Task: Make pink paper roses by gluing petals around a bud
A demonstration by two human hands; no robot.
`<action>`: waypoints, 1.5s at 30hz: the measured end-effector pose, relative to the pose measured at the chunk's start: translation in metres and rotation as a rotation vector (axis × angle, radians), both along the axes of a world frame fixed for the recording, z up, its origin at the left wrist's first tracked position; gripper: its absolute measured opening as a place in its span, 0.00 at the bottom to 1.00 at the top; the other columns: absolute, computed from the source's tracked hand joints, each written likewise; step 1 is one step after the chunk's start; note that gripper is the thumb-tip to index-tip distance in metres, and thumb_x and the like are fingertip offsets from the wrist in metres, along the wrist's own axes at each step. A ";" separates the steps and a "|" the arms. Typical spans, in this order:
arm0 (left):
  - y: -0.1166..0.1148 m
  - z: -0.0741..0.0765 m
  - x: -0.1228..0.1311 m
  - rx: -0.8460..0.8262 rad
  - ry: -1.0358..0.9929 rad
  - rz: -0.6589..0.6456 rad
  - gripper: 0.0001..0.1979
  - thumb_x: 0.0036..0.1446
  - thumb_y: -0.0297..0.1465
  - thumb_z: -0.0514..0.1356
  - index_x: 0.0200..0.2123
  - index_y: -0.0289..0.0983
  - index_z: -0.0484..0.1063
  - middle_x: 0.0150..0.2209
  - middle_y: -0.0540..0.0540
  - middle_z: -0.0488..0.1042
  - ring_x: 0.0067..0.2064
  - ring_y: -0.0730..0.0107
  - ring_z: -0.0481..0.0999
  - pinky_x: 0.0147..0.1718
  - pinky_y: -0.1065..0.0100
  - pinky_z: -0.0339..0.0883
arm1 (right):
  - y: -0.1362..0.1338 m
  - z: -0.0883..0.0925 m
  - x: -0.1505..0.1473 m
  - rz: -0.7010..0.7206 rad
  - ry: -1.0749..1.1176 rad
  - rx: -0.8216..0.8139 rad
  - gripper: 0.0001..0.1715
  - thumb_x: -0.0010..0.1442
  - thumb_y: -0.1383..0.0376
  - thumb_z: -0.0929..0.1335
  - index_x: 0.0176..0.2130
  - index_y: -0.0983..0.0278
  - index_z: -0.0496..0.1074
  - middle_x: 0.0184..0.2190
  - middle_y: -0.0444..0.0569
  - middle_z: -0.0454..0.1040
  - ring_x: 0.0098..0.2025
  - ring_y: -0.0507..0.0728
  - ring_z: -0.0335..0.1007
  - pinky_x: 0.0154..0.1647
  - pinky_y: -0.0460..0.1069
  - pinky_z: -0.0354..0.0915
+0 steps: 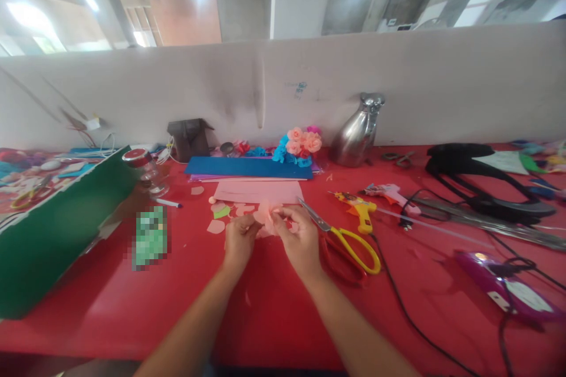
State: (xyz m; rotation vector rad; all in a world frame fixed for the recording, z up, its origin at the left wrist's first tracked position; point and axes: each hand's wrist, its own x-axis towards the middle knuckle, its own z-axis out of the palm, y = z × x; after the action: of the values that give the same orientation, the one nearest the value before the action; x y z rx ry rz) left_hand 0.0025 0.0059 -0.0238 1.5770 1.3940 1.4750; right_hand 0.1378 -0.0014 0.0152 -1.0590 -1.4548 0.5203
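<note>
My right hand (299,240) pinches a pale pink paper piece (266,212) between thumb and fingers, over the middle of the red table (177,306). Close beside it, my left hand (241,240) has its fingertips pressed together; whatever they may hold is hidden. Loose pink paper petals (216,226) and a small green scrap (222,212) lie just beyond the hands. Behind them is a pink paper sheet (259,191). Scissors with yellow and red handles (360,247) rest right of my right hand, blades pointing toward the sheet.
To the right are a yellow glue gun (365,215), a pink glue gun (395,195), cords and a purple device (513,288). Paper flowers (303,142) and a steel jug (357,132) stand behind. A green board (66,230) and glass jar (148,175) are left.
</note>
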 end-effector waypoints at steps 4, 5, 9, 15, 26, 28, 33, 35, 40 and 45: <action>0.000 0.001 0.000 -0.002 0.006 0.001 0.12 0.52 0.32 0.56 0.18 0.37 0.71 0.17 0.51 0.67 0.24 0.71 0.66 0.25 0.71 0.60 | 0.000 0.000 0.000 -0.001 0.001 0.006 0.07 0.58 0.58 0.67 0.33 0.58 0.73 0.33 0.47 0.75 0.40 0.59 0.69 0.45 0.56 0.65; 0.000 0.002 0.000 -0.001 0.011 0.004 0.12 0.52 0.32 0.56 0.18 0.37 0.71 0.17 0.51 0.66 0.24 0.71 0.66 0.24 0.71 0.59 | 0.000 0.000 0.000 0.001 0.002 0.004 0.07 0.58 0.58 0.67 0.33 0.58 0.73 0.33 0.47 0.75 0.40 0.59 0.69 0.45 0.56 0.64; -0.001 0.007 -0.001 0.033 0.056 0.045 0.13 0.51 0.29 0.56 0.15 0.37 0.66 0.15 0.52 0.62 0.22 0.73 0.62 0.23 0.72 0.55 | 0.000 0.000 -0.001 0.008 0.010 -0.014 0.07 0.57 0.59 0.68 0.33 0.59 0.73 0.33 0.47 0.75 0.40 0.58 0.70 0.47 0.56 0.64; 0.000 0.004 -0.002 0.063 0.104 0.057 0.14 0.50 0.27 0.56 0.14 0.37 0.65 0.16 0.52 0.64 0.22 0.73 0.62 0.25 0.71 0.57 | 0.001 -0.004 -0.001 0.031 0.034 -0.030 0.07 0.57 0.58 0.68 0.33 0.59 0.73 0.33 0.47 0.75 0.40 0.58 0.70 0.44 0.55 0.66; -0.001 0.003 0.000 0.031 0.008 0.031 0.12 0.49 0.26 0.56 0.15 0.37 0.67 0.16 0.52 0.67 0.23 0.72 0.64 0.26 0.70 0.58 | 0.001 -0.001 -0.001 0.026 0.044 -0.037 0.08 0.57 0.58 0.68 0.33 0.59 0.73 0.33 0.47 0.76 0.40 0.58 0.70 0.43 0.54 0.66; -0.002 0.005 0.000 0.039 0.029 0.048 0.12 0.49 0.25 0.56 0.14 0.37 0.66 0.16 0.52 0.66 0.22 0.72 0.63 0.27 0.69 0.57 | 0.001 -0.002 -0.001 0.030 0.048 -0.044 0.08 0.57 0.58 0.68 0.33 0.59 0.73 0.34 0.47 0.76 0.40 0.58 0.70 0.43 0.54 0.66; -0.002 0.007 0.000 0.041 0.057 0.055 0.12 0.49 0.24 0.55 0.15 0.37 0.66 0.16 0.52 0.66 0.23 0.72 0.63 0.28 0.69 0.57 | 0.001 -0.002 -0.001 0.037 0.052 -0.052 0.07 0.57 0.59 0.68 0.33 0.59 0.74 0.33 0.47 0.75 0.40 0.58 0.70 0.44 0.53 0.65; -0.003 0.008 0.000 0.061 0.089 0.077 0.13 0.50 0.24 0.56 0.15 0.37 0.66 0.16 0.53 0.66 0.22 0.73 0.63 0.27 0.70 0.56 | 0.001 -0.002 0.000 0.034 0.055 -0.052 0.07 0.57 0.58 0.68 0.33 0.59 0.74 0.33 0.47 0.75 0.40 0.58 0.70 0.44 0.53 0.65; -0.003 0.013 0.001 0.022 0.105 0.059 0.07 0.52 0.28 0.58 0.24 0.37 0.74 0.24 0.50 0.76 0.29 0.69 0.72 0.30 0.70 0.61 | 0.003 -0.003 0.002 0.004 0.124 -0.087 0.09 0.57 0.58 0.68 0.33 0.61 0.73 0.34 0.47 0.75 0.40 0.57 0.70 0.44 0.53 0.64; -0.002 0.010 0.000 -0.022 0.007 0.057 0.07 0.53 0.29 0.59 0.30 0.39 0.78 0.30 0.48 0.80 0.34 0.66 0.76 0.36 0.67 0.66 | 0.008 -0.008 0.002 0.008 0.188 -0.142 0.11 0.56 0.57 0.68 0.34 0.62 0.73 0.34 0.47 0.75 0.38 0.56 0.69 0.42 0.52 0.64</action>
State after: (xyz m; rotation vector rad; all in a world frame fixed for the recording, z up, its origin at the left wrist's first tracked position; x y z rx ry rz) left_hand 0.0023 0.0044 -0.0133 1.5420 1.4659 1.4832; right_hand 0.1394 0.0066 0.0076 -1.0854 -1.2717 0.7186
